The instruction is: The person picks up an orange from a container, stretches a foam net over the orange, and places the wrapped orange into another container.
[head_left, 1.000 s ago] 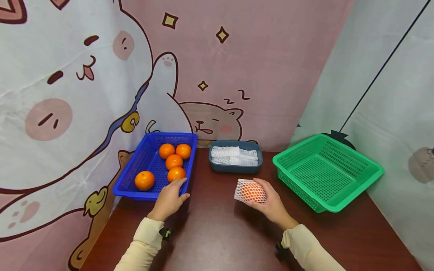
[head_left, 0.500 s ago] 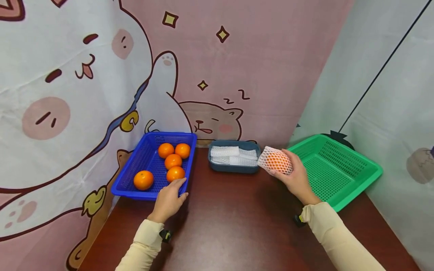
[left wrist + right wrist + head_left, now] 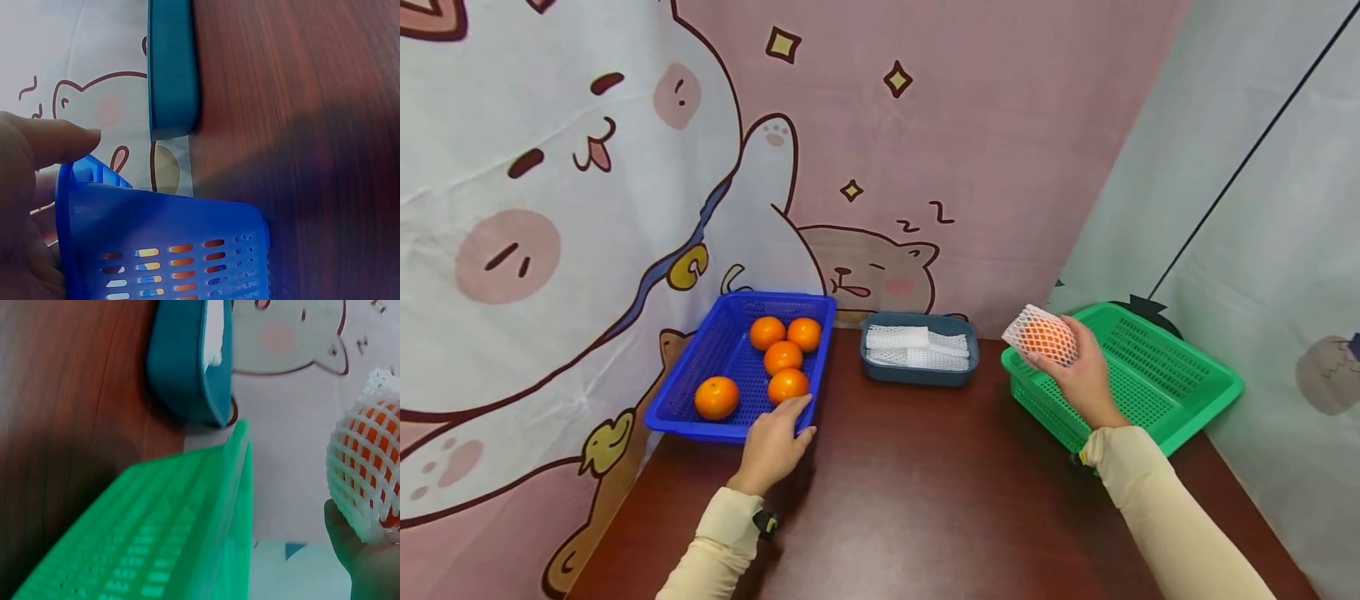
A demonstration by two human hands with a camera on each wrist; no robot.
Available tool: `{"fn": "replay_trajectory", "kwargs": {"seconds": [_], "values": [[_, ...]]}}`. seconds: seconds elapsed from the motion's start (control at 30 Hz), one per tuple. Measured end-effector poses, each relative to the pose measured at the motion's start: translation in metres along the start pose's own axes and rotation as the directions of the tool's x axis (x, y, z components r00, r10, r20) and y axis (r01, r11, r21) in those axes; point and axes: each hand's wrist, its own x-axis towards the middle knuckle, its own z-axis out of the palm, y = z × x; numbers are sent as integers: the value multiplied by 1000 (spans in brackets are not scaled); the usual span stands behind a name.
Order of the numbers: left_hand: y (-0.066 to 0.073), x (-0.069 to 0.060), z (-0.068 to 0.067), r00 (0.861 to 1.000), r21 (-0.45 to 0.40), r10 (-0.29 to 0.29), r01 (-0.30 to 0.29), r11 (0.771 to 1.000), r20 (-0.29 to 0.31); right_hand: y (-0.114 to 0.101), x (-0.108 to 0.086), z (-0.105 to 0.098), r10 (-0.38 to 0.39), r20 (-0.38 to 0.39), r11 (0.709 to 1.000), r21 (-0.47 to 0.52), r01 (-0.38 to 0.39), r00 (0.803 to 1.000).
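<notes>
Aloft, right hand (image 3: 1086, 377) holds netted orange (image 3: 1045, 337) — clear of green basket's rim (image 3: 220, 503).

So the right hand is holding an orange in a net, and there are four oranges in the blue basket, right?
Not four: the head view shows five oranges in the blue basket. The right hand is holding an orange in a net.

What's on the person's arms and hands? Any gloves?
No gloves: the left hand and right hand are bare. The left sleeve and right sleeve are pale cream-yellow. A small black device with a yellow-green mark sits at the left wrist.
</notes>
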Motion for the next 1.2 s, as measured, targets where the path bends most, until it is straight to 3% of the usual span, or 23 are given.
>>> {"fn": "replay_trajectory", "kwargs": {"seconds": [0.3,0.4,0.53,0.8,0.9,1.07,1.2], "values": [[1,2,-2,1000,6,-4,4,1000,5,32,12,-7,117,120,983,-152,-98,986],[1,2,-2,1000,13,-9,9,1000,0,42,13,-8,182,209,969,-205,-139,961],[0,2,0,1000,19,-1,1,1000,-10,56,11,-8,270,310,944,-271,-187,912],[3,0,0,1000,24,-5,6,1000,-15,74,6,-5,381,415,904,-354,-239,826],[3,0,1,1000,30,-10,10,1000,-21,81,5,-3,397,429,898,-366,-245,812],[3,-1,4,999,28,-9,10,1000,-30,89,5,1,399,443,899,-363,-246,803],[2,-1,4,999,21,-12,13,1000,-39,92,9,5,412,472,893,-379,-243,779]]}}
